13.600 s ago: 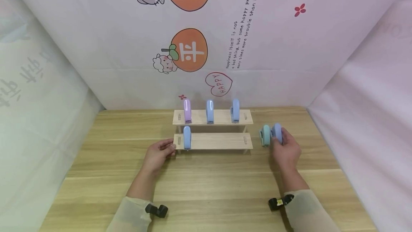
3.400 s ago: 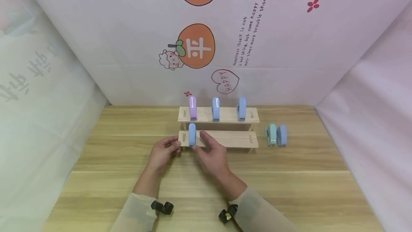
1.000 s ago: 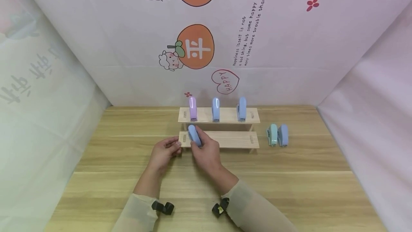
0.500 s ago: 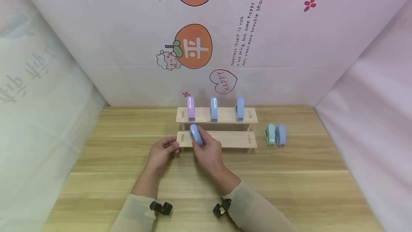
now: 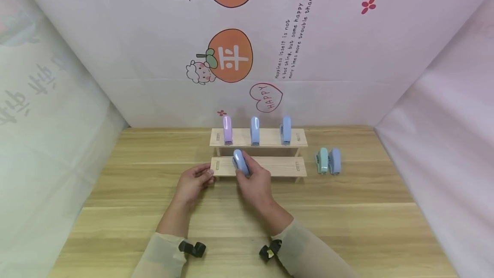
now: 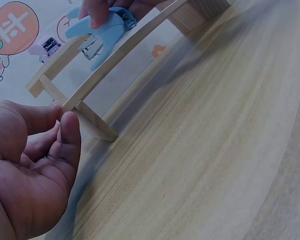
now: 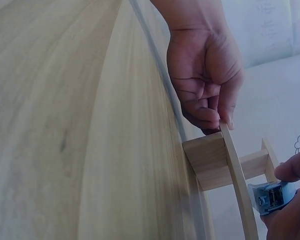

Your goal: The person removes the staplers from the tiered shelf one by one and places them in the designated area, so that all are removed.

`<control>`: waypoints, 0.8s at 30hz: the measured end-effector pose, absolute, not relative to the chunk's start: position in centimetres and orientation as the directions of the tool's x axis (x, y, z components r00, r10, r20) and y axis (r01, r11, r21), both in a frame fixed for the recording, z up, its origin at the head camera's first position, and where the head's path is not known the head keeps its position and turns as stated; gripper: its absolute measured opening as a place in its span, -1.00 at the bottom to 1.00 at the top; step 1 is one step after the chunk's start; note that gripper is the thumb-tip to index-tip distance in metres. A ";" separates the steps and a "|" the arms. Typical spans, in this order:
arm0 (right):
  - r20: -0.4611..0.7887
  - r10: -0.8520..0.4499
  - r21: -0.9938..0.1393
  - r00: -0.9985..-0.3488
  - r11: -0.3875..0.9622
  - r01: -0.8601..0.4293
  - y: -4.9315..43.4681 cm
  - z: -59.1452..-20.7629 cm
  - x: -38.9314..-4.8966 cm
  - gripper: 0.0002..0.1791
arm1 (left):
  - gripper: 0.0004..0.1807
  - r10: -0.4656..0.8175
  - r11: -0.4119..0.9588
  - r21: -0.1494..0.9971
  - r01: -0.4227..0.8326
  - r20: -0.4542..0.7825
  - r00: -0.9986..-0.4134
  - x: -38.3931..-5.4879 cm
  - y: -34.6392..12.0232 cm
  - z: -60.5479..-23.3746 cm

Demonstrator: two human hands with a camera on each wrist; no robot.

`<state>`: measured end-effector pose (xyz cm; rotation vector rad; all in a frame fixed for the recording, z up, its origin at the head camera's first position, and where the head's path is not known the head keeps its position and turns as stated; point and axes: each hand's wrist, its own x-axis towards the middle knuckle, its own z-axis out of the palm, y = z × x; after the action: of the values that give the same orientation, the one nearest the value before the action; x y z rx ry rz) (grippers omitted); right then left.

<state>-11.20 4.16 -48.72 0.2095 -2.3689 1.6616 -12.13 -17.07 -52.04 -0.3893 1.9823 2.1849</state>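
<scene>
My right hand (image 5: pixel 256 185) grips a light blue stapler (image 5: pixel 239 161), which leans over the left part of the front wooden shelf (image 5: pixel 278 167). From the left wrist view, the same stapler (image 6: pixel 112 32) shows its gaping mouth and metal staple channel close over the board. With thumb and fingers, my left hand (image 5: pixel 191 185) pinches the left end of the front shelf; in the left wrist view the left hand's fingers (image 6: pixel 69 135) are right at the board's edge, beside its leg.
On the back shelf (image 5: pixel 270 137) stand a purple stapler (image 5: pixel 227 130) and two blue ones, a middle stapler (image 5: pixel 254 131) and a right stapler (image 5: pixel 285 130). Right of the shelves, a mint stapler (image 5: pixel 322 160) and a periwinkle stapler (image 5: pixel 334 161) stand on the table. A printed cloth (image 5: pixel 154 102) hangs behind.
Seconds ago the blue stapler stood upright at the front shelf's left end; my right hand has since gripped it, tilted it and shifted it right. My left hand keeps its hold on the shelf.
</scene>
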 end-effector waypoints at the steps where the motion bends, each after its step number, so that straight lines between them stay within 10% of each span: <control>1: 0.279 0.020 -0.904 -0.960 0.343 -0.255 4.3 -48.7 -11.2 -0.39 | -0.54 -0.050 -0.103 0.950 -0.295 -0.301 -0.952 -12.1 -17.1 -52.0; 24: 0.255 0.064 -0.918 -0.965 0.329 -0.221 6.5 -48.7 -11.5 -0.41 | -0.56 -0.046 -0.108 0.947 -0.303 -0.309 -0.950 -12.1 -17.0 -51.7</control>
<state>-11.48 6.46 -48.74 0.1421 -2.3507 1.6833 -12.13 -17.03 -51.74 -0.3923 1.9717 2.1812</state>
